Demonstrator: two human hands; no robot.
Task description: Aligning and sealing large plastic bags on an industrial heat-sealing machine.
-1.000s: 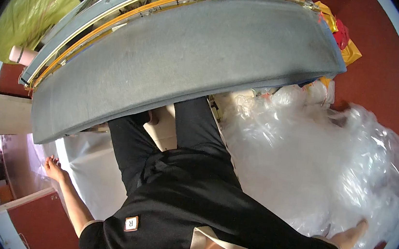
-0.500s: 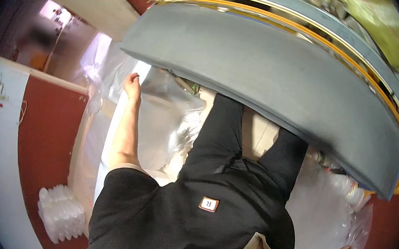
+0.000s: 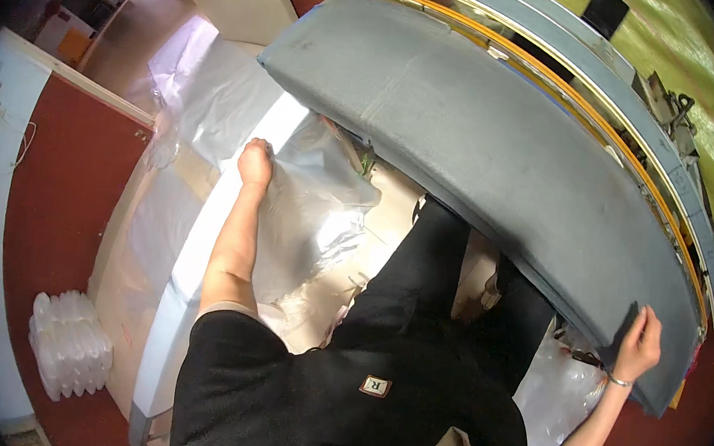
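My left hand (image 3: 254, 163) is closed in a fist at the long white bar-shaped edge (image 3: 227, 179) on my left; what it holds, if anything, is hidden. Past it lie sheets of clear plastic (image 3: 305, 218). My right hand (image 3: 640, 344), a bracelet at its wrist, hovers over or rests on the right end of the grey padded board (image 3: 487, 141); whether it touches cannot be told. Its fingers are bent and pressed together, and nothing I can name shows in them. The long curved-looking board crosses in front of my legs.
Behind the board run an orange strip (image 3: 565, 66) and a blue-grey metal rail (image 3: 646, 123). Yellow-green sheeting (image 3: 688, 49) covers the back right. A stack of clear plastic bundles (image 3: 70, 345) stands at the left. More clear plastic (image 3: 560, 401) lies by my right side.
My right hand has risen from the plastic at the lower right to the board's right end. My left hand has shifted slightly right and down in view, and the whole view has turned a little.
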